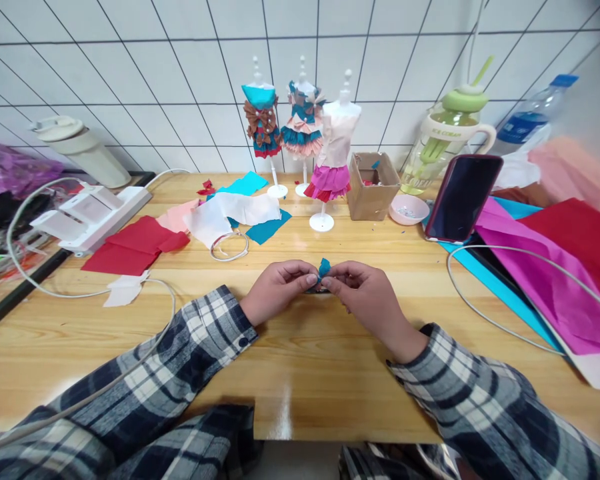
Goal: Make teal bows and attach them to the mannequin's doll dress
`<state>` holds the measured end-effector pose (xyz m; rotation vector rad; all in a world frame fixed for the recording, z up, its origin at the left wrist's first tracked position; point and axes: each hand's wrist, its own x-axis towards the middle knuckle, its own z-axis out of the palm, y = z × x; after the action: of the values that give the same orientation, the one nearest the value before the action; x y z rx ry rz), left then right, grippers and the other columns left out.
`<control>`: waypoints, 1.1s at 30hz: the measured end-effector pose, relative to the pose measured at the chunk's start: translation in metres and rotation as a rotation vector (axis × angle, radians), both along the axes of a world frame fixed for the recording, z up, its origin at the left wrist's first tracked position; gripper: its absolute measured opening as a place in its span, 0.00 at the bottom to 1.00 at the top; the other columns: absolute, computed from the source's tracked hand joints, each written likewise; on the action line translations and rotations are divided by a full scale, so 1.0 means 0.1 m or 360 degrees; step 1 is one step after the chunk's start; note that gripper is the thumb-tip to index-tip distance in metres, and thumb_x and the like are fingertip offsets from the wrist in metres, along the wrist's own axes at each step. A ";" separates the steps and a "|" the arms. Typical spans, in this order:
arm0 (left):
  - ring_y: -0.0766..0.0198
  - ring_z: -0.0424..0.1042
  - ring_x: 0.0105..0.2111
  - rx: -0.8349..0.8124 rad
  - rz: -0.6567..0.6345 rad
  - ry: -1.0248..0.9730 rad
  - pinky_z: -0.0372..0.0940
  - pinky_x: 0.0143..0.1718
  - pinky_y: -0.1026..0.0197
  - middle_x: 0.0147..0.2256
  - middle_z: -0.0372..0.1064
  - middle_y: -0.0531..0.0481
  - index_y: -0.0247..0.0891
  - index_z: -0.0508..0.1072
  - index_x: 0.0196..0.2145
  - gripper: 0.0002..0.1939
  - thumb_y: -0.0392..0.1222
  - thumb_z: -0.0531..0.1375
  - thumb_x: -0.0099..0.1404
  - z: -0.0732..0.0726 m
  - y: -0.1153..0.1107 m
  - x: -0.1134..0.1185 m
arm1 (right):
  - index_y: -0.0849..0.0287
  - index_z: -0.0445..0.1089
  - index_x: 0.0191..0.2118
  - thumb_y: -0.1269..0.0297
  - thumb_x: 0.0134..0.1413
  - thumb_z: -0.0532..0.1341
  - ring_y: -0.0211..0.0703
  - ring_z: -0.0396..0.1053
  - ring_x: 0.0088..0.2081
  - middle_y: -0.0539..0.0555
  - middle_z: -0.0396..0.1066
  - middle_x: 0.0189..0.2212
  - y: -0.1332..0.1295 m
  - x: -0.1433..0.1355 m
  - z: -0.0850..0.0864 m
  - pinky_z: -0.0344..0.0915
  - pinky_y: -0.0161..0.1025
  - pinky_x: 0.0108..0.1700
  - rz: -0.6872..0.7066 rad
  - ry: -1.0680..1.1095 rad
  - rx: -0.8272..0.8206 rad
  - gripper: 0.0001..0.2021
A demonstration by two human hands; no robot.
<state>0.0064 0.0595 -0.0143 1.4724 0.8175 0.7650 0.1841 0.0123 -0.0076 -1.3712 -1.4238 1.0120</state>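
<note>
A small piece of teal paper (pixel 325 267) is pinched between my two hands, above the middle of the wooden table. My left hand (pixel 283 288) holds its left side with thumb and fingertips. From the right, my right hand (pixel 364 293) grips it between thumb and index finger. A small dark object is partly visible under my fingertips; I cannot make out what it is. Behind my hands stands a white mini mannequin (pixel 338 137) with a pale top and a magenta and red ruffled skirt. Two more dressed mannequins (pixel 261 120) stand farther back.
Red paper (pixel 135 245), white paper (pixel 210 220) and a wire coil (pixel 229 247) lie at left, near a power strip (pixel 93 220). Rightward are a cardboard box (pixel 373 190), a pink bowl (pixel 409 210), a phone (pixel 463 198), a jug (pixel 440 137), coloured sheets (pixel 535 273) and a looping cable.
</note>
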 end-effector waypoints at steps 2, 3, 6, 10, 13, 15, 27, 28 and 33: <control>0.65 0.70 0.32 -0.0016 -0.0096 0.0028 0.64 0.38 0.62 0.29 0.72 0.49 0.33 0.74 0.32 0.14 0.49 0.62 0.59 0.01 0.01 -0.01 | 0.59 0.74 0.35 0.57 0.47 0.65 0.32 0.57 0.18 0.49 0.69 0.21 0.03 0.02 -0.02 0.55 0.33 0.20 0.0076 0.0182 -0.0197 0.12; 0.65 0.69 0.31 -0.0027 -0.0135 0.0032 0.64 0.38 0.62 0.29 0.72 0.50 0.33 0.74 0.32 0.14 0.49 0.62 0.60 0.02 0.02 -0.01 | 0.60 0.74 0.36 0.57 0.46 0.65 0.32 0.56 0.18 0.49 0.70 0.22 0.05 0.03 -0.04 0.54 0.33 0.19 0.0103 0.0246 -0.0247 0.13; 0.67 0.68 0.31 -0.0050 -0.0198 0.0059 0.63 0.38 0.63 0.28 0.71 0.51 0.33 0.74 0.32 0.13 0.48 0.60 0.62 0.02 0.03 -0.02 | 0.60 0.74 0.35 0.56 0.43 0.67 0.30 0.55 0.18 0.47 0.68 0.21 0.07 0.03 -0.07 0.52 0.31 0.18 0.0130 0.0366 -0.0298 0.14; 0.68 0.67 0.31 -0.0101 -0.0211 0.0094 0.61 0.37 0.64 0.28 0.70 0.52 0.33 0.73 0.31 0.13 0.48 0.60 0.62 0.01 0.05 -0.03 | 0.60 0.74 0.34 0.56 0.40 0.69 0.29 0.54 0.18 0.45 0.64 0.19 0.08 0.03 -0.11 0.51 0.30 0.17 0.0107 0.0437 -0.0313 0.15; 0.68 0.67 0.30 -0.0132 -0.0229 0.0134 0.61 0.36 0.64 0.28 0.70 0.52 0.33 0.73 0.32 0.15 0.49 0.58 0.63 -0.01 0.05 -0.03 | 0.60 0.72 0.31 0.54 0.40 0.68 0.30 0.55 0.17 0.46 0.67 0.20 0.07 0.03 -0.15 0.52 0.30 0.16 0.0142 0.0493 -0.0384 0.15; 0.67 0.66 0.29 -0.0103 -0.0261 0.0212 0.61 0.34 0.64 0.27 0.69 0.52 0.33 0.73 0.32 0.16 0.51 0.57 0.64 -0.02 0.04 -0.03 | 0.60 0.72 0.31 0.54 0.42 0.67 0.30 0.56 0.17 0.47 0.69 0.21 0.07 0.03 -0.16 0.53 0.29 0.16 0.0160 0.0499 -0.0414 0.14; 0.59 0.73 0.39 0.0602 0.0172 0.0460 0.66 0.45 0.57 0.37 0.76 0.47 0.37 0.75 0.36 0.14 0.48 0.65 0.56 0.05 -0.04 0.02 | 0.59 0.69 0.32 0.54 0.47 0.64 0.29 0.54 0.16 0.45 0.62 0.20 0.06 0.01 -0.12 0.52 0.28 0.14 0.0032 0.0398 -0.0256 0.13; 0.59 0.73 0.38 0.0644 0.0203 0.0490 0.66 0.45 0.57 0.35 0.76 0.48 0.37 0.75 0.35 0.12 0.47 0.64 0.57 0.05 -0.05 0.02 | 0.59 0.69 0.32 0.54 0.47 0.64 0.29 0.54 0.16 0.44 0.62 0.19 0.06 0.01 -0.11 0.52 0.28 0.14 0.0035 0.0396 -0.0253 0.13; 0.61 0.73 0.35 0.0662 0.0142 0.0486 0.66 0.41 0.59 0.34 0.76 0.47 0.36 0.77 0.34 0.09 0.45 0.61 0.61 0.04 -0.06 0.01 | 0.57 0.68 0.37 0.54 0.44 0.66 0.29 0.56 0.17 0.44 0.61 0.23 0.05 0.00 -0.12 0.54 0.28 0.14 0.0086 0.0452 -0.0252 0.16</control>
<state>0.0074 0.0540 -0.0108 1.9688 0.9993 0.8216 0.1845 0.0171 -0.0192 -1.2463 -1.1948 1.3217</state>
